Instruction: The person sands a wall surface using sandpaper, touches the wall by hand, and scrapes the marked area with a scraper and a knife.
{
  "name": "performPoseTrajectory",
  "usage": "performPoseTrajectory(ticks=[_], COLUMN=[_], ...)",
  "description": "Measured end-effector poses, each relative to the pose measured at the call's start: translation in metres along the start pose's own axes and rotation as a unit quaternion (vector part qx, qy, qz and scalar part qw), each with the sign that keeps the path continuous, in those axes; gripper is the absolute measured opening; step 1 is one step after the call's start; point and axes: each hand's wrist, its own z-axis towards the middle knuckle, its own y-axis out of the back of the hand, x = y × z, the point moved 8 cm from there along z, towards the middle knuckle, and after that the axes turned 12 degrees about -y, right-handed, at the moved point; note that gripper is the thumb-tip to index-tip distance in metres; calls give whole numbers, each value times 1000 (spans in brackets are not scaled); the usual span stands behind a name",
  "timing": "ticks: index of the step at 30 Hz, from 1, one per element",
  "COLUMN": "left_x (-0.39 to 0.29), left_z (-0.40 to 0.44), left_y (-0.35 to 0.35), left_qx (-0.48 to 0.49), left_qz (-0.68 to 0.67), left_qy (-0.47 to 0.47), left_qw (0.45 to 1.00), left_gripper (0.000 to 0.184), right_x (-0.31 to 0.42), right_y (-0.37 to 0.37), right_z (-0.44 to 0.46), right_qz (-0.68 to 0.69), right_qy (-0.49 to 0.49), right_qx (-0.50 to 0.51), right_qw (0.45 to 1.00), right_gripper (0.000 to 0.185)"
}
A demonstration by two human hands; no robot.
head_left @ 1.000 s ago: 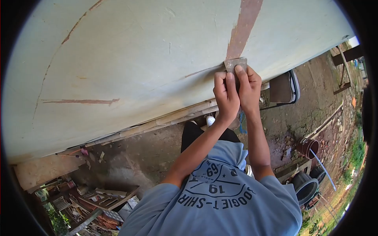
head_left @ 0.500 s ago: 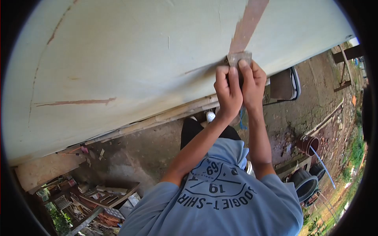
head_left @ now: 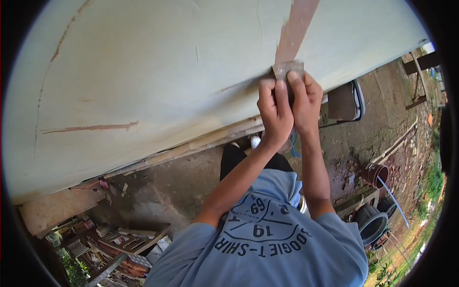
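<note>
Left hand (head_left: 276, 111) and right hand (head_left: 306, 103) pinch a flat grey plate (head_left: 287, 67) between them, far edge exposed; off-white wall (head_left: 143, 71) spreads leftward.

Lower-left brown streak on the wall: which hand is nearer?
Left: the left hand is right of the brown streak; the right hand is just past the left, farther right.

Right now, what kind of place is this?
Probably an outdoor yard, maybe a work area. You can see bare, rough ground, green plants and a brown bucket standing outside.
</note>
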Motion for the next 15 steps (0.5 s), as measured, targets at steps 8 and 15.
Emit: performPoseTrajectory(ticks=[8,15], left_x=[0,3], left_z=[0,1], left_y=[0,-1], left_qx=[-4,-11], left_qz=[-8,-19], left_qy=[15,13], left_qw=[1000,1000], left_gripper=[18,19], right_x=[3,0], right_y=[-1,-2], right_z=[1,6], right_qz=[5,17], right_qy=[-2,3], right_qx=[6,13], right_qw=[1000,1000], right_gripper=[22,23])
